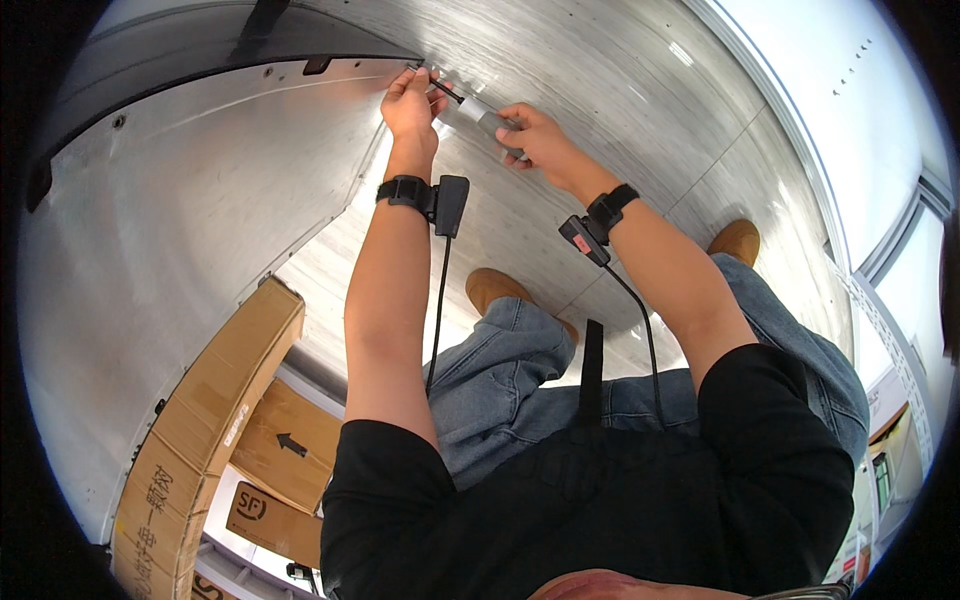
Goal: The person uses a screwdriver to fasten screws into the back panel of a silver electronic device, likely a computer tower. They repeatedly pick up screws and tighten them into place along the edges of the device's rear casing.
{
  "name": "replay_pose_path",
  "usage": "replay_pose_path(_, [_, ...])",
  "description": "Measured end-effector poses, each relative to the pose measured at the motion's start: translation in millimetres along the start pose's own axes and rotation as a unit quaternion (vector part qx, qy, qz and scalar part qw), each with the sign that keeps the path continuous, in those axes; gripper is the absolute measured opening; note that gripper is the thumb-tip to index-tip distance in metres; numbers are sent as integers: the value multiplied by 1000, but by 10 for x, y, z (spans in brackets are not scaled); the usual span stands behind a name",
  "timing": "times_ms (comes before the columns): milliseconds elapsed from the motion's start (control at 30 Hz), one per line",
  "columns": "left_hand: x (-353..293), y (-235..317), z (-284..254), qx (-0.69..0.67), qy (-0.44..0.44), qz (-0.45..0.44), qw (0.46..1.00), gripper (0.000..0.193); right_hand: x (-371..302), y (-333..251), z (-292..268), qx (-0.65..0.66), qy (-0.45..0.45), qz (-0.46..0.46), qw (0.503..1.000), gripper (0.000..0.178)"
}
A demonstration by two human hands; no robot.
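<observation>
In my right hand is a grey-handled screwdriver, its thick body gripped between thumb and fingers. The thin dark shaft slants up and left to the far corner of a large metal panel. My left hand is closed at that corner, with fingers on both sides of the shaft near its tip. Whatever lies between those fingertips is too small to make out. A dark edge strip with a small black tab runs along the panel's far side.
Cardboard boxes stand at the lower left, against the panel's near end. Pale wood-look flooring lies under my feet, and a white cabinet or wall rises on the right. Cables trail from black devices strapped on both wrists.
</observation>
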State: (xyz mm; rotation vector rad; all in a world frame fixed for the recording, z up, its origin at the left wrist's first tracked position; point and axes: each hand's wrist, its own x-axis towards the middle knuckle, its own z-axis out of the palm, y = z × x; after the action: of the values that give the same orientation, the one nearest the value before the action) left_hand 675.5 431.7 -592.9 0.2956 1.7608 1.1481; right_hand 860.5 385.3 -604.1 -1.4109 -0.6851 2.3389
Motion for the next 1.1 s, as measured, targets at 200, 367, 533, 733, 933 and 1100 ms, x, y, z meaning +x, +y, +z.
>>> replay_pose_path(200, [84,-95,57,32,77,13,996,26,86,15,96,-277,91,-151,945,40])
replay_pose_path(367, [172,-136,54,22,101,17,994,29,36,-13,174,-425,179,-188,867,43])
replay_pose_path(533, [130,-52,114,-4,110,3,994,25,120,34,136,-444,176,-183,859,49])
replay_pose_path(733, [107,-16,69,-1,100,2,995,18,211,-83,63,-400,60,-142,904,45])
replay_pose_path(933, [100,-49,43,-30,74,8,997,13,155,-36,110,-496,92,-205,839,45])
replay_pose_path(1100, [79,-58,46,-30,59,21,998,12,110,-61,191,-558,132,-213,791,43])
